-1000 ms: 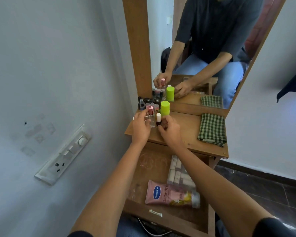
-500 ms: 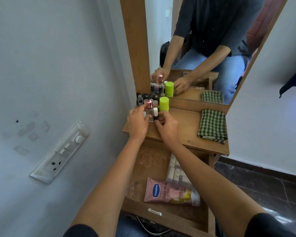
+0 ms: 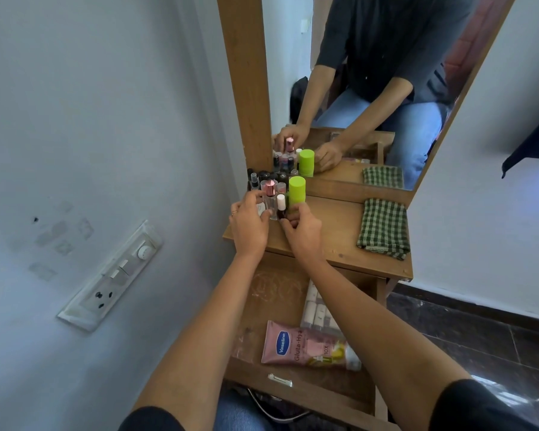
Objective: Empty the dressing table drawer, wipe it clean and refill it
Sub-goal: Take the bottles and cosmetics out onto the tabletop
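1. At the table's [image 3: 333, 241] back left corner, left hand [image 3: 249, 223] fingers curl round the pink-capped clear bottle [image 3: 269, 195]; right hand [image 3: 304, 233] fingers pinch the white-capped small bottle [image 3: 281, 204].
2. Seat both upright before letting go.
3. The open drawer [image 3: 296, 388] below holds a Vaseline tube [image 3: 305, 345].

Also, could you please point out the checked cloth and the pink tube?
checked cloth [image 3: 383, 228], head view, middle of the folded top.
pink tube [image 3: 302, 346], head view, on its printed body.
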### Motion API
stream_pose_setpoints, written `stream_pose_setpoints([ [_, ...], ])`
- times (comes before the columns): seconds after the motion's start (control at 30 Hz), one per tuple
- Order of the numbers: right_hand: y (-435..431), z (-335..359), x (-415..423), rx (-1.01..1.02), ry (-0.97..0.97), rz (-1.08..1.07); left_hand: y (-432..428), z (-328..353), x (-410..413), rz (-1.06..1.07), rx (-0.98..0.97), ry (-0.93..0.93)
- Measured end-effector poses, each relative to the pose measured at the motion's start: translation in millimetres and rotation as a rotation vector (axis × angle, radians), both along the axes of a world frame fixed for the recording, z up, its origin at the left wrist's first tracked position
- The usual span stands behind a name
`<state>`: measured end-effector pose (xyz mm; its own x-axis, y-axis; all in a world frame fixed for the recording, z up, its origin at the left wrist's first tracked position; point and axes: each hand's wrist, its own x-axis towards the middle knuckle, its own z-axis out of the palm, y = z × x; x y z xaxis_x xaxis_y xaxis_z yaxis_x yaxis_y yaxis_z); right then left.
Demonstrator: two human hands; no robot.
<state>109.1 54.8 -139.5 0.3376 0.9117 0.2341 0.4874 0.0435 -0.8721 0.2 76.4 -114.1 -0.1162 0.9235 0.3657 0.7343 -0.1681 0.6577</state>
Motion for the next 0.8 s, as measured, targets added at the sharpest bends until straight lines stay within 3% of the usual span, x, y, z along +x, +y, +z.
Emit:
stream_pose_setpoints([
  [0.23, -37.0, 6.4, 13.1, 0.056, 0.099, 0.190, -50.3, -13.3, -14.9, -0.044, 0.011, -0.128],
  [0.4, -90.4, -2.1, 28.8, -0.116, 0.120, 0.409, -89.7, -21.2, -25.1, -0.133, -0.094, -0.123],
  [0.6, -145.1, -10.4, 48.9, -0.407, -0.585, 0.684, -132.2, -26.6, -34.2, -0.174, -0.196, -0.114],
  [0.7, -161.8, -14.0, 51.4, -0.565, -0.697, 0.721, -151.2, -27.4, -34.2, -0.172, -0.210, -0.131],
  [0.8, -174.2, -18.6, 52.0, -0.594, -0.797, 0.718, -164.8, -28.5, -30.7, -0.175, -0.231, -0.136],
])
